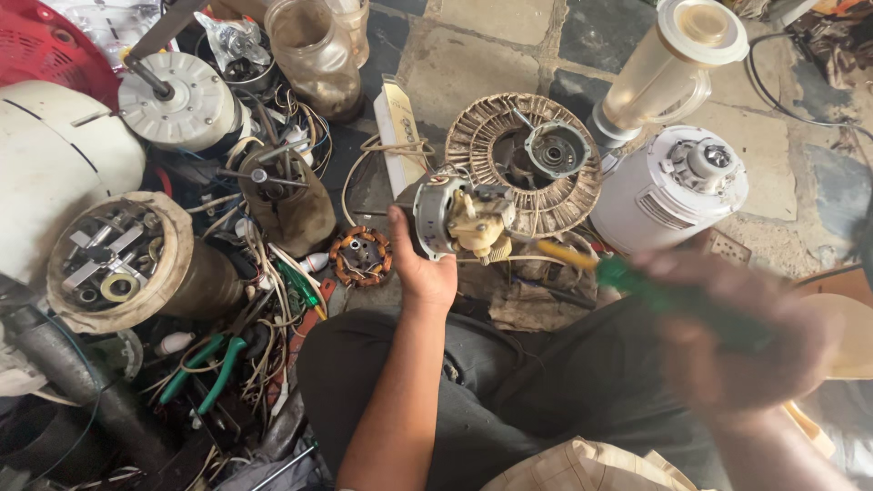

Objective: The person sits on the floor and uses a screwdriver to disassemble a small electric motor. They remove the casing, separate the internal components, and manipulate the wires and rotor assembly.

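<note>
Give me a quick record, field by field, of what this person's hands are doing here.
Left hand: grips a small fan motor, held up over the lap
Right hand: blurred, holds a green-handled screwdriver, its tip toward the motor
Behind motor: round wire fan guard on the stone floor
Right side: white blender base, clear jug
Left side: green-handled pliers among loose wires

Wrappers and marked pieces among the repair clutter

A crumpled clear plastic bag (232, 41) lies at the top left between a white round motor housing and a cloudy jar, with small metal parts inside it. A narrow white strip (397, 127) with small dark marks – too small to make out – lies on the stone floor, just beyond the motor (455, 218) held in the left hand (423, 273). A brown cardboard flap (832, 277) shows at the right edge.
</note>
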